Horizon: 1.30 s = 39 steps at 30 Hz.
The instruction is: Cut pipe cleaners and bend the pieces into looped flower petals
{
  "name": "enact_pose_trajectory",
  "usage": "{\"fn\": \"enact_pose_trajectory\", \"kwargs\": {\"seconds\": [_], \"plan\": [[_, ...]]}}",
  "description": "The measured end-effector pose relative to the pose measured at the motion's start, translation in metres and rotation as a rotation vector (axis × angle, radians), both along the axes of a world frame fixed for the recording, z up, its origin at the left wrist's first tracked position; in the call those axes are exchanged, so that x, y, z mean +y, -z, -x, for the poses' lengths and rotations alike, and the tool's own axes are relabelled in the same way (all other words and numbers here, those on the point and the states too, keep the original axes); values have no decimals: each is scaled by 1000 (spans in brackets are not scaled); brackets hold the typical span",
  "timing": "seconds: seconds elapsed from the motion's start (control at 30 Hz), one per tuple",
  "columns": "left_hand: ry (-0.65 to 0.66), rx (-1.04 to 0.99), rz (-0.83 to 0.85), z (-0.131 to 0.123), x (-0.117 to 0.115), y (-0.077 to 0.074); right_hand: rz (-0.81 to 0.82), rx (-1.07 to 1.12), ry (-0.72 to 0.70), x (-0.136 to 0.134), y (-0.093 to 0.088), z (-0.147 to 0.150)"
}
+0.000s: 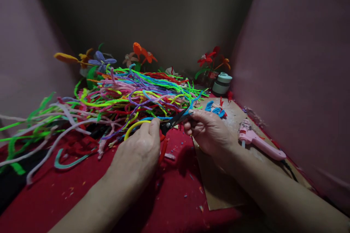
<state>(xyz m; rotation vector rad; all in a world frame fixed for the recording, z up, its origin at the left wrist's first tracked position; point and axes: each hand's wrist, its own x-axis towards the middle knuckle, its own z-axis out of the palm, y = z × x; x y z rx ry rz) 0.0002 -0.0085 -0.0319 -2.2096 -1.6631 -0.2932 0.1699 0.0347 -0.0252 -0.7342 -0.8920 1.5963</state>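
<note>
Gripping scissors (172, 123), the left hand (138, 145) was curled closed about the handles, of which a yellow part showed beyond the knuckles and a red part to their right. The blades' long axis ran from this grip away and to the right, towards the right hand (212, 131). That hand was drawn together at the fingertips, apparently in a pinch on a fuzzy blue stem (195, 101), which slanted away and to the right from the pinch. The stem thus lay just beside the blade tips, across their line, with the right hand the nearer to it. Beyond and left of the left grip spread a heap of coloured stems (136, 93); just beyond the right grip lay short blue pieces (216, 110) on a board (221, 193), and to its right a pink glue gun (258, 142). The left fingers inside the handles were hidden; whether the stem sat between the blades, and how widely these stood apart, could not be told. The left frame edge cut off several stems.
</note>
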Motion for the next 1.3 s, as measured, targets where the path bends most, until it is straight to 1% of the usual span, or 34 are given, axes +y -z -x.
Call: {"fn": "enact_pose_trajectory", "kwargs": {"seconds": [0.07, 0.2, 0.47, 0.7, 0.93, 1.1, 1.2, 1.3], "plan": [[-5, 8, 1, -1, -1, -2, 31, 10, -9, 0, 0, -1], [-30, 41, 9, -2, -3, -4, 40, 15, -16, 0, 2, -1], [-51, 59, 12, -2, -3, -4, 114, 28, -7, 1, 3, -1], [-59, 40, 63, -3, -3, -6, 99, 32, -17, -1, 0, 0], [-64, 43, 62, -3, -3, -8, 121, 32, -16, -2, -2, 1], [-57, 91, 63, -2, -4, -8, 125, 20, -6, -1, 1, 1], [-70, 122, 44, -3, -3, -7, 97, 17, -1, 0, 2, 0], [-82, 125, 47, -3, -3, -7, 103, 19, -11, -1, 3, 0]]}}
